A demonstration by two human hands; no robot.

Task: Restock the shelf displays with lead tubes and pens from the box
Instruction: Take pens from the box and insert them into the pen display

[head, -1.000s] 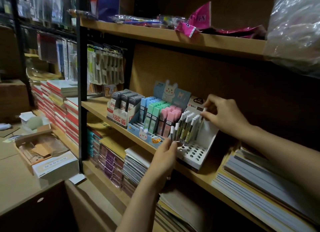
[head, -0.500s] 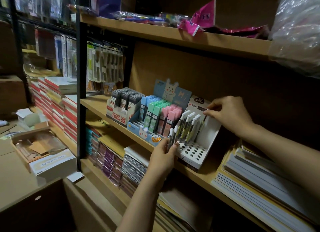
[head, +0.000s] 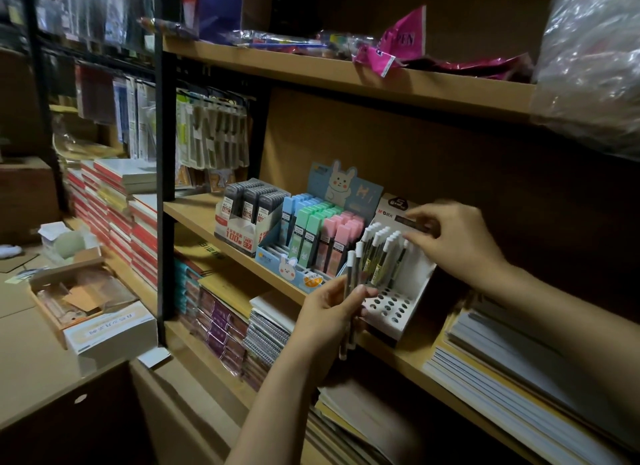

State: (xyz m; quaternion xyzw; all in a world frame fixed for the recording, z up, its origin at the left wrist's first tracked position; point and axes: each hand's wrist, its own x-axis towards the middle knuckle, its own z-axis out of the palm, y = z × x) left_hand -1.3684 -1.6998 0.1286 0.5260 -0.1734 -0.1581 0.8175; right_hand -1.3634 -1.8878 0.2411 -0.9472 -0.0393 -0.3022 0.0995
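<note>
A white pen display (head: 398,312) with rows of round holes stands on the middle shelf (head: 194,211). Several white-capped pens (head: 379,253) stand in its back rows. My left hand (head: 329,312) grips a small bunch of white-capped pens (head: 350,274) just in front of the display's left corner. My right hand (head: 457,239) hovers over the display's back right, thumb and forefinger pinched close at the tops of the standing pens; whether they hold one is unclear. Left of it sit the pastel lead tubes (head: 311,236) in a bunny display and grey lead tubes (head: 252,201).
An open cardboard box (head: 86,301) sits on the counter at lower left. Stacks of notebooks (head: 117,215) fill the left shelving. Paper stacks (head: 512,371) lie right of the pen display. Spiral pads (head: 266,333) sit on the shelf below. A plastic bag (head: 595,59) bulges at upper right.
My right hand has dropped slightly from the display's back card toward the tops of the standing pens. My left hand still holds its pens near the display's front left.
</note>
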